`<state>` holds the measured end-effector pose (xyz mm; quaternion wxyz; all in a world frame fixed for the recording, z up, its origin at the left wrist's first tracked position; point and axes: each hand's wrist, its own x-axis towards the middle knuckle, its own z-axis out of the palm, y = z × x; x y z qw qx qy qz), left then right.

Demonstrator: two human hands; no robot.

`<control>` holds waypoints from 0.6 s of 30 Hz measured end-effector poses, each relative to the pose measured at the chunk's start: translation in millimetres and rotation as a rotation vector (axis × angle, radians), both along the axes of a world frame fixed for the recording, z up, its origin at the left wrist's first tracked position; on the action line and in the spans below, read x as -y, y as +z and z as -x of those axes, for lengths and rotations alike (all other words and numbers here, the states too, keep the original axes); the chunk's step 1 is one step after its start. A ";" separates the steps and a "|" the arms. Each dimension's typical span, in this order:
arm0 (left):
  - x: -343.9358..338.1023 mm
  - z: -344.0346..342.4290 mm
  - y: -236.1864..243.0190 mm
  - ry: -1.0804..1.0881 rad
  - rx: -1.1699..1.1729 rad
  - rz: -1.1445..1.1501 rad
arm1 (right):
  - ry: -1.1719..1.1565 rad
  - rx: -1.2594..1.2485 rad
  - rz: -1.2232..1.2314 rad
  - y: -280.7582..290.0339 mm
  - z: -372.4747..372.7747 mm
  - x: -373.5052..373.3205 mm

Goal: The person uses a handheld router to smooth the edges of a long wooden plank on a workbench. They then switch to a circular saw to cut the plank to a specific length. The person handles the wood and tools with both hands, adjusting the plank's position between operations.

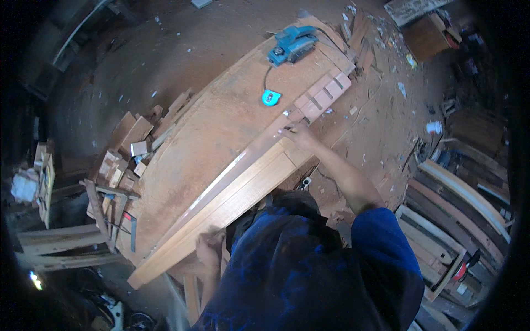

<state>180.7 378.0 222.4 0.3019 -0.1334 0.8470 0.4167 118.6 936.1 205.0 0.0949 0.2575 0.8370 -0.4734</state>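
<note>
On the dusty worktop [204, 132] lie long light wooden boards [237, 196], side by side with a narrow reddish strip [259, 143] along their far edge. My right hand [295, 133] reaches to their upper right end, fingers curled on the reddish strip. My left hand [210, 244], slightly blurred, is curled at the near edge of the light boards toward their lower left end; what its fingers hold is unclear. Beyond my right hand lies a pinkish slotted wooden piece [323, 95]. A cyan tape measure [270, 98] and a blue power planer [291, 47] rest on the worktop.
Offcut blocks [135, 132] pile along the worktop's left edge, beside clamps or tools [118, 212]. Stacked planks [452, 204] stand at right, more boards [55, 243] at left. Cords, scraps and a white container [434, 127] lie on the dirty floor.
</note>
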 end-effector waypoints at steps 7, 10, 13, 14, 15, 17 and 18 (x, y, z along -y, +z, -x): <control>-30.4 72.2 2.8 -0.848 -0.568 0.411 | 0.068 0.047 -0.183 37.3 31.5 -0.3; -34.5 89.9 -17.2 -1.038 -0.487 0.583 | -0.171 -0.173 -0.336 51.8 13.9 -7.4; -28.2 92.2 -33.0 -0.978 -0.579 0.377 | -0.640 -0.461 -0.033 43.4 -67.7 18.0; -25.7 90.9 -35.6 -1.003 -0.547 0.442 | -0.787 -0.310 -0.095 32.5 -104.0 36.5; -23.5 89.0 -37.3 -1.007 -0.522 0.445 | -0.833 -0.168 -0.070 19.5 -146.0 58.4; -19.5 86.4 -37.1 -0.998 -0.523 0.470 | -0.921 0.071 -0.068 -9.6 -246.4 118.7; -19.1 87.2 -37.3 -1.008 -0.459 0.508 | -0.952 0.181 -0.102 -23.5 -298.5 159.0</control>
